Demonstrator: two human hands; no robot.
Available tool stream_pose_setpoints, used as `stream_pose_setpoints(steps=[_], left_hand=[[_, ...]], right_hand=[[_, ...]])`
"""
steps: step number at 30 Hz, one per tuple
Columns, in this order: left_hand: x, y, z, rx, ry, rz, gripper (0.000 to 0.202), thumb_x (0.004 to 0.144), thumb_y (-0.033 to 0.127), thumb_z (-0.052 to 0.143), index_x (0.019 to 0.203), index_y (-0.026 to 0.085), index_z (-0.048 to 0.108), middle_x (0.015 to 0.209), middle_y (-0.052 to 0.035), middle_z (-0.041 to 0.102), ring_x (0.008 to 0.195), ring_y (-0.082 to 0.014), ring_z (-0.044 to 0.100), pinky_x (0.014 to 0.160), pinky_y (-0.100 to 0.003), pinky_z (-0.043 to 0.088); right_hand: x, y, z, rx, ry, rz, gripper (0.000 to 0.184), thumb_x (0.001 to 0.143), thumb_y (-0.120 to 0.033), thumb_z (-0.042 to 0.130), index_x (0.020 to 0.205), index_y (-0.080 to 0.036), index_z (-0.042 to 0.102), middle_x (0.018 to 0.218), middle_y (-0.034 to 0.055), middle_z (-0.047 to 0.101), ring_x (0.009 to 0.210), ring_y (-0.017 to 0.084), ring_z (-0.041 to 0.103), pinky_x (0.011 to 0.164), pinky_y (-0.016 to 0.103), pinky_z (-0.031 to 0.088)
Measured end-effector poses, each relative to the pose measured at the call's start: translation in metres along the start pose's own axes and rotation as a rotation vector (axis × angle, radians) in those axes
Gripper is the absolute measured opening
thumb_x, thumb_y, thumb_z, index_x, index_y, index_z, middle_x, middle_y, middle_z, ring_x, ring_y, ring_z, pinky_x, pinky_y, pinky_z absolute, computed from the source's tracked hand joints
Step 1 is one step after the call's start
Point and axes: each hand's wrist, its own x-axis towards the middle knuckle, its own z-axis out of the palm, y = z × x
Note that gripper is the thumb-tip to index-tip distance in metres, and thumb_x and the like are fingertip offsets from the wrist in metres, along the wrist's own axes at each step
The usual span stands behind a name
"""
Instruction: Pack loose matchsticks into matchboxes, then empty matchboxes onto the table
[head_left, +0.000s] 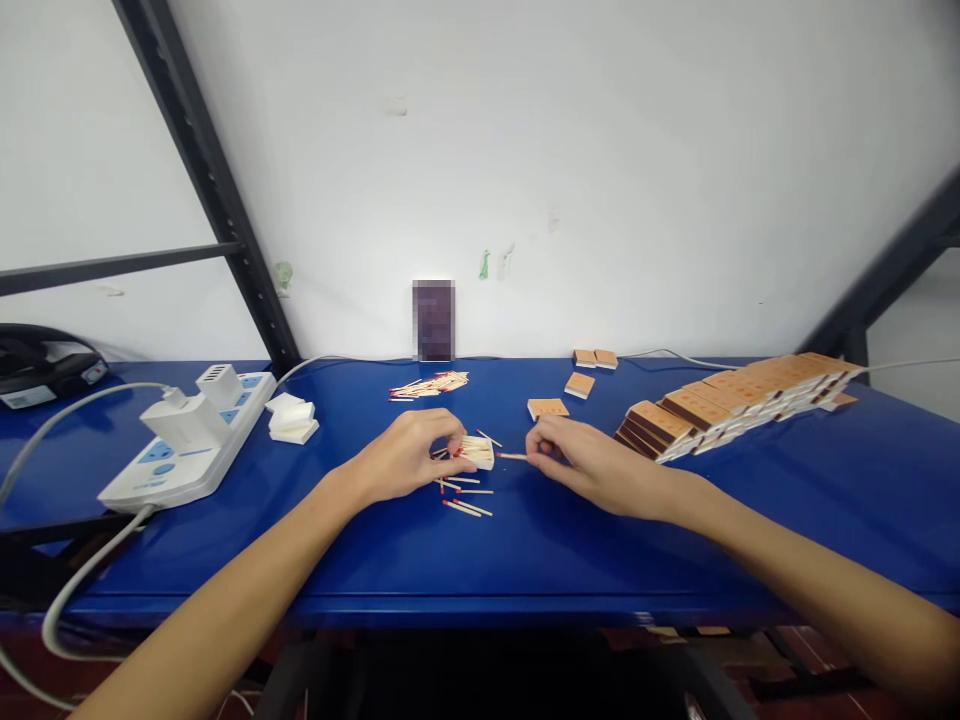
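Observation:
My left hand (pixel 411 455) is closed around a small white matchbox tray (pixel 480 452) partly filled with red-tipped matches, held just above the blue table (pixel 525 550). My right hand (pixel 585 460) pinches a single match (pixel 511 456) whose tip points at the tray's open side. Several loose matches (pixel 465 495) lie on the table under and just in front of the tray.
A heap of matches (pixel 429 385) lies farther back. Orange matchbox sleeves (pixel 547 407) sit singly behind my right hand, and a long row of stacked matchboxes (pixel 739 400) runs to the right. A white power strip (pixel 191 435) with cables and white trays (pixel 292 418) are at left.

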Motion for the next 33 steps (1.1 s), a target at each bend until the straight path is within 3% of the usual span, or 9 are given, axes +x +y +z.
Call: stream_pose_setpoints(steps=[4, 11, 15, 20, 24, 33], left_hand=[[0.0, 0.004, 0.006, -0.044, -0.009, -0.004, 0.024, 0.083, 0.039, 0.065, 0.08, 0.018, 0.053, 0.086, -0.0003, 0.062, 0.077, -0.0139, 0.057, 0.071, -0.026, 0.042], [0.0, 0.008, 0.012, -0.105, 0.025, -0.045, 0.032, 0.078, 0.04, 0.069, 0.095, 0.02, 0.051, 0.085, 0.0021, 0.06, 0.072, -0.0128, 0.055, 0.065, -0.025, 0.042], [0.0, 0.009, 0.013, -0.097, 0.019, 0.0, 0.03, 0.08, 0.038, 0.068, 0.099, 0.02, 0.054, 0.091, -0.0001, 0.063, 0.079, -0.0143, 0.058, 0.071, -0.026, 0.044], [-0.001, 0.01, 0.012, -0.084, 0.035, 0.007, 0.026, 0.081, 0.037, 0.067, 0.099, 0.02, 0.058, 0.091, 0.0002, 0.064, 0.08, -0.0138, 0.059, 0.072, -0.026, 0.045], [-0.001, 0.011, 0.013, -0.058, 0.061, 0.0, 0.025, 0.081, 0.036, 0.068, 0.097, 0.02, 0.059, 0.088, 0.0012, 0.064, 0.077, -0.0128, 0.059, 0.069, -0.025, 0.044], [0.0, 0.013, 0.014, -0.044, 0.072, 0.017, 0.021, 0.083, 0.036, 0.065, 0.094, 0.019, 0.061, 0.088, -0.0009, 0.064, 0.077, -0.0137, 0.059, 0.069, -0.026, 0.046]], right_hand=[[0.014, -0.01, -0.003, -0.029, 0.081, -0.056, 0.015, 0.095, -0.028, 0.04, 0.087, -0.02, 0.05, 0.084, 0.0031, 0.053, 0.074, 0.015, 0.048, 0.069, 0.029, 0.038], [0.028, -0.013, 0.019, -0.101, 0.012, -0.153, 0.015, 0.094, -0.028, 0.042, 0.088, -0.019, 0.053, 0.087, 0.0054, 0.055, 0.075, 0.017, 0.049, 0.068, 0.03, 0.038], [0.03, -0.012, 0.023, 0.052, -0.024, -0.074, 0.018, 0.094, -0.033, 0.044, 0.089, -0.019, 0.054, 0.085, 0.0044, 0.056, 0.071, 0.015, 0.05, 0.066, 0.029, 0.04], [0.027, -0.015, 0.013, 0.277, -0.026, 0.026, 0.025, 0.093, -0.04, 0.045, 0.096, -0.018, 0.057, 0.077, 0.0016, 0.057, 0.066, 0.013, 0.051, 0.06, 0.027, 0.041], [0.02, -0.009, 0.005, 0.324, 0.109, 0.068, 0.026, 0.091, -0.041, 0.048, 0.099, -0.018, 0.057, 0.085, 0.0036, 0.061, 0.074, 0.015, 0.054, 0.068, 0.029, 0.045], [0.019, -0.009, 0.008, 0.384, 0.083, 0.07, 0.022, 0.085, -0.038, 0.056, 0.086, -0.018, 0.064, 0.08, 0.0037, 0.066, 0.074, 0.016, 0.06, 0.072, 0.031, 0.049]])
